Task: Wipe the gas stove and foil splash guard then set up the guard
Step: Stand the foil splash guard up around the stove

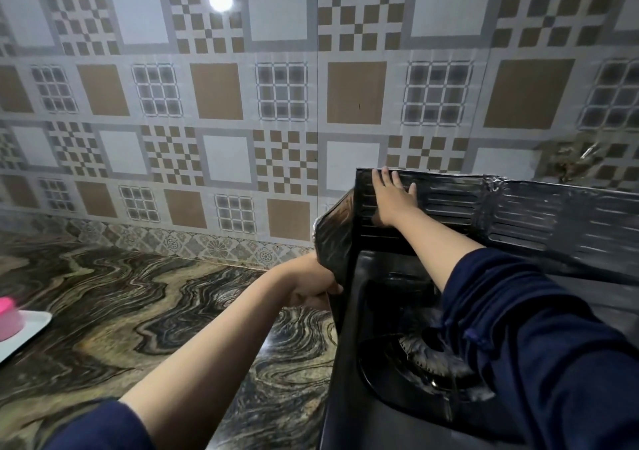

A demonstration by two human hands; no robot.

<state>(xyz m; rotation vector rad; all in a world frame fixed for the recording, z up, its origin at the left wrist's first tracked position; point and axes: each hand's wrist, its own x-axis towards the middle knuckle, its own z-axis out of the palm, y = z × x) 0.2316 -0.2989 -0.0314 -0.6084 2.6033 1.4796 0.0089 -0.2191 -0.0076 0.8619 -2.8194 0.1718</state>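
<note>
A black gas stove stands at the lower right, with one round burner showing under my right sleeve. The ribbed foil splash guard stands upright behind and beside the stove, folded at its left corner. My right hand lies flat with fingers spread against the back panel near its top left corner. My left hand grips the lower outer edge of the guard's left side panel; its fingers are partly hidden behind the foil. No cloth is visible.
A dark swirled stone countertop stretches to the left of the stove. A white tray with a pink object sits at the far left edge. A patterned tile wall rises right behind the guard.
</note>
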